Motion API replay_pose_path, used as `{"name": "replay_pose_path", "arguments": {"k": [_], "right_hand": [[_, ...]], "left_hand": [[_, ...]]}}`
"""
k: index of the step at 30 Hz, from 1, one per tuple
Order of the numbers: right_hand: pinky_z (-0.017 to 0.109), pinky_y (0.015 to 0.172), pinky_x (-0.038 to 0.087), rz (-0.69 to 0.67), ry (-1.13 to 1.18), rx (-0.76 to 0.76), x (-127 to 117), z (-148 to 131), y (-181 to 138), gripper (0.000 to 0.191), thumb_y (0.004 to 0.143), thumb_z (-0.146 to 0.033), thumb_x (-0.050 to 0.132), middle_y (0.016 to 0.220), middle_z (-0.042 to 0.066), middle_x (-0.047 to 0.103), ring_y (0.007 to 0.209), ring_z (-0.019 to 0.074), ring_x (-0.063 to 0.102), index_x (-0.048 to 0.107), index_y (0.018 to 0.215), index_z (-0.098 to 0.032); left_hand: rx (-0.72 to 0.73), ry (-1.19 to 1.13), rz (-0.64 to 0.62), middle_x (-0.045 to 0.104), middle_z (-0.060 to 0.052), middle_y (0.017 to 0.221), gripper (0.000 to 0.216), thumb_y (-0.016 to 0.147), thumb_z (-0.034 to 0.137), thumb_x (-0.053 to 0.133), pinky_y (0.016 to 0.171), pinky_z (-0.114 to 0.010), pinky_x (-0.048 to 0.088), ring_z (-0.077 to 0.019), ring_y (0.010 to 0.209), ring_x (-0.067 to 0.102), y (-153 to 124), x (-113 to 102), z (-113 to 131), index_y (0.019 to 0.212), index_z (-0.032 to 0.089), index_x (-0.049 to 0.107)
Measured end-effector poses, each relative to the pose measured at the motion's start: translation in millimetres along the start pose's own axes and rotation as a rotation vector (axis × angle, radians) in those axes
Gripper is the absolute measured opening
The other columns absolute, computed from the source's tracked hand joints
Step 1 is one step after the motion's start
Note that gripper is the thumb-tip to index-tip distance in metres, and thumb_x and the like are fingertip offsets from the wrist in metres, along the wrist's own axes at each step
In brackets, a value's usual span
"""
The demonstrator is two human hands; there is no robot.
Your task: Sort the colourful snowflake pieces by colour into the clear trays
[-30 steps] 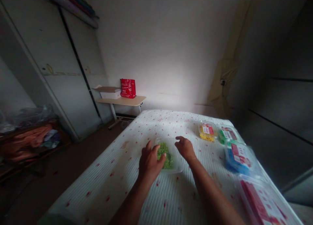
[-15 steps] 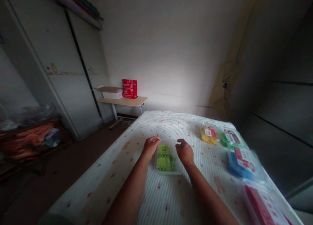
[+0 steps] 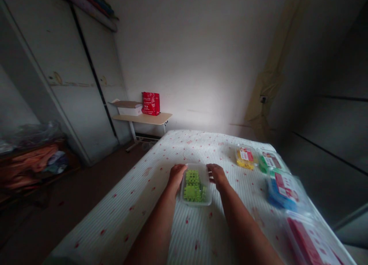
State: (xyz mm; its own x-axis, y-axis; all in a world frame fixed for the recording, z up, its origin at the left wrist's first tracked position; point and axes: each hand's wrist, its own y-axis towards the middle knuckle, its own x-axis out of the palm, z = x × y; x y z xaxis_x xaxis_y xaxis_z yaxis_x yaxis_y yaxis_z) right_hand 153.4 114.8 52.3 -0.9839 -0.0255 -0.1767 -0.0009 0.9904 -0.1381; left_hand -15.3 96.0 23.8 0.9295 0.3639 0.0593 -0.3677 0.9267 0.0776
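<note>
A clear plastic box (image 3: pixel 205 175) with light-green building pieces (image 3: pixel 193 185) inside sits on the white, red-dotted cloth of the table (image 3: pixel 184 234). My left hand (image 3: pixel 176 174) grips its left side with fingers curled on the rim. On the other side my right hand (image 3: pixel 217 175) holds the right rim. Both forearms reach forward on either side of the box.
Along the table's right edge lie a yellow box (image 3: pixel 245 157), a green box (image 3: pixel 268 161), a blue box (image 3: pixel 283 187) and a red box (image 3: pixel 309 242). A small side table (image 3: pixel 143 118) with a red bag (image 3: pixel 151 103) stands by the wall; wardrobe (image 3: pixel 66 84) at left.
My left hand moved off the top of the green pieces to the box's left side. Both hands closed on the box's sides and drew it slightly nearer.
</note>
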Motion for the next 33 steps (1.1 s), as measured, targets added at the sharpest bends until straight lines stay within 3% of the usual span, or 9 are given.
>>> {"name": "replay_pose_path", "arguments": {"k": [7, 18, 33], "right_hand": [[0.022, 0.040, 0.028, -0.012, 0.090, -0.105, 10, 8, 0, 0.029, 0.067, -0.047, 0.043, 0.047, -0.004, 0.042, 0.042, 0.0092, 0.035, 0.047, 0.057, -0.019], [0.022, 0.048, 0.035, 0.094, 0.106, -0.135, 19, 14, 9, 0.021, 0.064, -0.036, 0.045, 0.053, 0.001, 0.056, 0.051, 0.0117, 0.046, 0.052, 0.056, -0.018], [0.022, 0.043, 0.029, 0.091, 0.178, -0.176, 18, 18, 3, 0.028, 0.060, -0.045, 0.052, 0.046, -0.003, 0.047, 0.044, 0.0089, 0.037, 0.049, 0.054, -0.018]], "left_hand": [[0.019, 0.009, -0.009, 0.054, 0.002, 0.052, 0.022, 0.060, 0.036, 0.058, 0.055, -0.023, 0.037, -0.0128, 0.057, 0.051, 0, 0, -1, 0.054, 0.014, 0.059], [-0.022, -0.028, 0.013, 0.051, 0.004, 0.050, 0.021, 0.057, 0.035, 0.059, 0.051, -0.022, 0.035, -0.0108, 0.052, 0.047, -5, 4, 3, 0.054, 0.015, 0.055], [-0.061, -0.012, 0.024, 0.059, 0.001, 0.057, 0.021, 0.059, 0.035, 0.060, 0.056, -0.023, 0.040, -0.0132, 0.057, 0.055, -5, 4, -2, 0.063, 0.014, 0.062]]}}
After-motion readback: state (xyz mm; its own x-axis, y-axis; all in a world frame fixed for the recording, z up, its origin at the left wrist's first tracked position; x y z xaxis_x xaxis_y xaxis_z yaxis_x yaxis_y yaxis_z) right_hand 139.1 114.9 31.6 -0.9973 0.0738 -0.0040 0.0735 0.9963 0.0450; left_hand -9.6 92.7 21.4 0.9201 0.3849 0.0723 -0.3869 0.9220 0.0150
